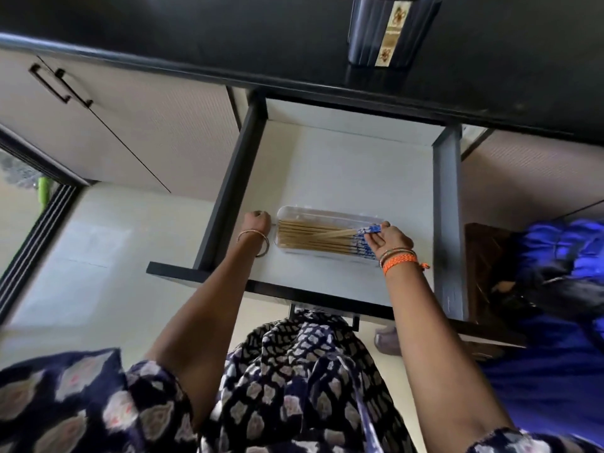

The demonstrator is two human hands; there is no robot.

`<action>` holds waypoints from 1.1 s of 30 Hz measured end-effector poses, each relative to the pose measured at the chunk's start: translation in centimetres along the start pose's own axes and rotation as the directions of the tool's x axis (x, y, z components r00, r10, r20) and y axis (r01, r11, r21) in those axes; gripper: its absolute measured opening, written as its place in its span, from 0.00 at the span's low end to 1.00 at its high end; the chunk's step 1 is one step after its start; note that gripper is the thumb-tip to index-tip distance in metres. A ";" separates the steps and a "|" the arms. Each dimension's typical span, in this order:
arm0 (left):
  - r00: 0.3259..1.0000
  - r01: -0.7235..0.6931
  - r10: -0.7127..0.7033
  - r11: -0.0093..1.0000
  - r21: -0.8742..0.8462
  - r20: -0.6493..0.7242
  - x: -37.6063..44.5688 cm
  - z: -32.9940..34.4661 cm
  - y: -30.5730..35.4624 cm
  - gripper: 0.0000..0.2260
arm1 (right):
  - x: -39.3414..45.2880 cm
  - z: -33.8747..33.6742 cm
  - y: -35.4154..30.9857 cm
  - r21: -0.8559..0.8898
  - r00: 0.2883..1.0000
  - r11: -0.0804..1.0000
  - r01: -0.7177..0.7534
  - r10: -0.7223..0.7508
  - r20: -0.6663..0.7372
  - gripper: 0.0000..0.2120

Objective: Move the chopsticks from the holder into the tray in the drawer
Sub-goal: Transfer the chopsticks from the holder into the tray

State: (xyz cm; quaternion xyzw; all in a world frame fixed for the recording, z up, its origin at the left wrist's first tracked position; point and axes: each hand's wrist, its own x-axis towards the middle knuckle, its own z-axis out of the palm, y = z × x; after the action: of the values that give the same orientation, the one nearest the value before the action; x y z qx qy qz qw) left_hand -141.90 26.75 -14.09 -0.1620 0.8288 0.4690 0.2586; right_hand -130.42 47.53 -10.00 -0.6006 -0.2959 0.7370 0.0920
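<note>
while our right hand (pixel 390 240) pinches the blue-patterned ends of the pale wooden chopsticks (pixel 322 238), we are laying a last crossed pair into the clear plastic tray (pixel 327 214) in the open white drawer (pixel 343 165). our left hand (pixel 257 220), fingers curled, rests against the tray's end. next, we judge, comes straightening and letting go. the dark ribbed holder (pixel 389 31) stands on the black counter (pixel 228 37).

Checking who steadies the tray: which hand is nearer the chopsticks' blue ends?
Right. The right hand touches the blue ends of the chopsticks; the left hand is beyond the tray's opposite end.
</note>
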 end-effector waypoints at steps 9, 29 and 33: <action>0.989 -0.067 0.071 0.997 -0.039 0.128 1.6 1.2 -1.0 0.15 | 0.7 1.3 -0.3 -0.117 0.997 0.993 0.010 -0.018 -0.069 0.17; 0.994 -0.090 0.091 0.996 -0.015 0.068 1.5 3.2 -0.4 0.20 | 0.2 2.6 2.2 -0.884 0.856 0.047 0.465 -0.280 0.436 0.17; 0.991 -0.102 0.103 0.995 -0.012 0.080 1.5 3.1 -0.3 0.18 | 0.8 2.1 2.8 -0.870 0.850 -0.053 0.490 -0.189 0.491 0.15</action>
State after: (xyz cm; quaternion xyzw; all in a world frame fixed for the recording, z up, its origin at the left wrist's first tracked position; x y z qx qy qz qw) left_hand -142.13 29.26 -16.48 -0.1012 0.8232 0.4910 0.2665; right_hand -132.01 44.99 -11.95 -0.3151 -0.8633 0.3426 -0.1950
